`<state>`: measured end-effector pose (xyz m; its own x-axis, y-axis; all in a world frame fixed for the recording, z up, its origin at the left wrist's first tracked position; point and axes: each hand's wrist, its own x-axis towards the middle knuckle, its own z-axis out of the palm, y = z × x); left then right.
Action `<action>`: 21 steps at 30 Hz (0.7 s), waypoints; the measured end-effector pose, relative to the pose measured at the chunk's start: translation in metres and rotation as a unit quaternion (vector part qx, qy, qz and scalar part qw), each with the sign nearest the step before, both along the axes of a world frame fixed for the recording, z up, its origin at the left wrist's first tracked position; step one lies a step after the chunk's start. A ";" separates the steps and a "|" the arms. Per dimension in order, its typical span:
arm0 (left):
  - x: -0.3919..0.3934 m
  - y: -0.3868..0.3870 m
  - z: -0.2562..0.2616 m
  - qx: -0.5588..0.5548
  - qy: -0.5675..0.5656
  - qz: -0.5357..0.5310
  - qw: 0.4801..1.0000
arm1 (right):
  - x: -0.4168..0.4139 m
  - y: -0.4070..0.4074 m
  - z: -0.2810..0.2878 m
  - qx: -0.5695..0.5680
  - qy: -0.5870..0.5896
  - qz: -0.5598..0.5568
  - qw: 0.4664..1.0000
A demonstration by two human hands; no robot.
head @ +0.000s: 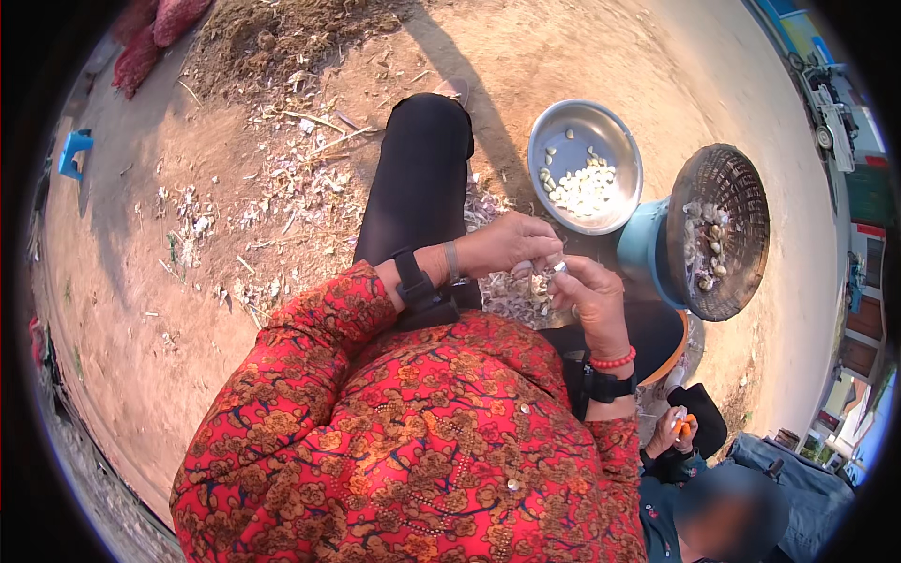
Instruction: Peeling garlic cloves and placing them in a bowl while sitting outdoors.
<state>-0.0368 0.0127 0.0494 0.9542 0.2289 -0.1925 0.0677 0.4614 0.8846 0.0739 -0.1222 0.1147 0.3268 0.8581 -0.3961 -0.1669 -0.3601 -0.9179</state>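
My left hand (pixel 508 245) and my right hand (pixel 593 292) meet in front of my lap, fingertips almost touching. Between them is a whitish piece of garlic (pixel 559 267) with papery skin, pinched by the fingers of both; its exact shape is partly hidden. Beyond my hands, a round metal basin (pixel 633 162) holds many peeled garlic cloves (pixel 588 186). To its right, a woven basket (pixel 750 211) contains unpeeled garlic (pixel 714 246) and rests on a light-blue container (pixel 642 243). Garlic skins (pixel 517 299) lie on the ground below my hands.
Dry stalks and skins litter the dirt ground (pixel 232 176) at the left. A blue stool (pixel 74 153) stands far left, with red mesh sacks (pixel 134 60) at the upper left. At the lower right sits another person (pixel 669 485), whose hands (pixel 669 431) are close together. Parked vehicles are far right.
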 end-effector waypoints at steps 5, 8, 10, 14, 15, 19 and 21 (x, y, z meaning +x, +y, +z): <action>-0.003 0.005 -0.008 -0.069 0.008 0.040 0.997 | 0.000 0.002 -0.004 0.005 0.009 -0.033 0.999; -0.007 0.009 -0.001 -0.136 0.022 0.044 0.989 | 0.001 -0.002 -0.009 -0.001 -0.002 -0.048 0.999; -0.009 0.008 0.000 -0.162 0.035 0.044 0.985 | 0.003 -0.005 -0.014 0.000 -0.005 -0.051 0.999; -0.009 0.005 0.001 -0.156 0.031 0.065 0.985 | 0.011 -0.011 -0.030 -0.055 -0.072 -0.034 0.995; -0.009 0.006 0.002 -0.169 0.034 0.082 0.982 | 0.011 -0.009 -0.029 -0.079 -0.103 -0.033 0.991; -0.010 0.004 0.001 -0.134 0.031 0.060 0.989 | 0.006 -0.008 -0.006 -0.059 -0.077 -0.041 0.994; -0.007 -0.001 -0.003 -0.097 0.037 0.052 0.993 | 0.002 -0.008 0.001 -0.033 -0.043 -0.020 0.998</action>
